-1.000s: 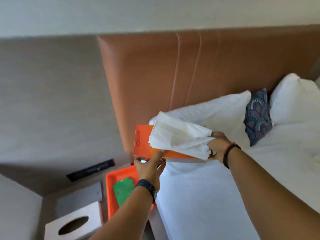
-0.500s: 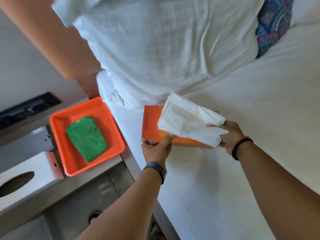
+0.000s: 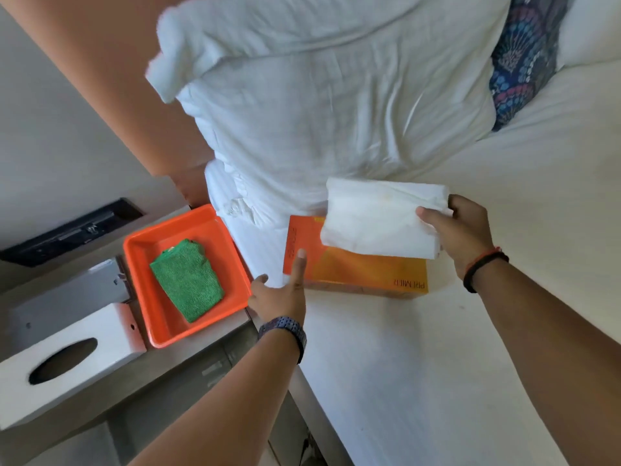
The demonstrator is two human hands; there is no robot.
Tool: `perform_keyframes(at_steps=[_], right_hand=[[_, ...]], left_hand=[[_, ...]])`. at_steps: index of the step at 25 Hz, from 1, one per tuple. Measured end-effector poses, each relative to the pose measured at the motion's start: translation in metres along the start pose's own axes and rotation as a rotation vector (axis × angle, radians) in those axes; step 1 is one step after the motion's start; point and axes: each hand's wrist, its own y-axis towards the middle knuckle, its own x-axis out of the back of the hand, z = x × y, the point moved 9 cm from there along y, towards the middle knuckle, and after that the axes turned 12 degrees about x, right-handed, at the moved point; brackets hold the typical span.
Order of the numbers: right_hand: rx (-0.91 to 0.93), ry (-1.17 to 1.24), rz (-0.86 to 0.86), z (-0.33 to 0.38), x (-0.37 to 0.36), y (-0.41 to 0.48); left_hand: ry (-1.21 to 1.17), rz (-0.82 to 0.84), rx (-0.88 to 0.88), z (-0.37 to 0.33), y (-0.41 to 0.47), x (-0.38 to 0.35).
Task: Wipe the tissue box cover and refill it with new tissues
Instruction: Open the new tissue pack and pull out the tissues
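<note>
Head view: right hand (image 3: 462, 230) is gripping the tissue stack (image 3: 379, 220) above the orange carton (image 3: 356, 270); left hand (image 3: 280, 294) fingers are spreading wide, empty. Tissue box cover (image 3: 67, 361) on the counter (image 3: 188, 361) is awaiting refilling.

tissue box cover (image 3: 67, 358): its left end runs off the picture's left edge; the inside of its oval slot is too dark to read.
orange tissue box (image 3: 356, 274): the far right part of its top is hidden under the stack of tissues (image 3: 379, 218); the small print along its left end is too blurred to read.
patterned cushion (image 3: 524, 55): cut off by the top edge.
black panel (image 3: 72, 230): its markings are too blurred to make out.
orange tray (image 3: 161, 317): part of its floor is hidden under the green cloth (image 3: 186, 279).
</note>
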Motion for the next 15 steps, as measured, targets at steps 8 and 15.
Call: perform_keyframes(at_steps=[8, 15], right_hand=[[0.235, -0.019, 0.394, 0.173, -0.113, -0.011], [0.028, 0.227, 0.698, 0.186, -0.326, -0.074]], left_hand=[[-0.387, 0.389, 0.034, -0.085, -0.001, 0.085], [-0.716, 1.023, 0.081, -0.149, 0.077, 0.198]])
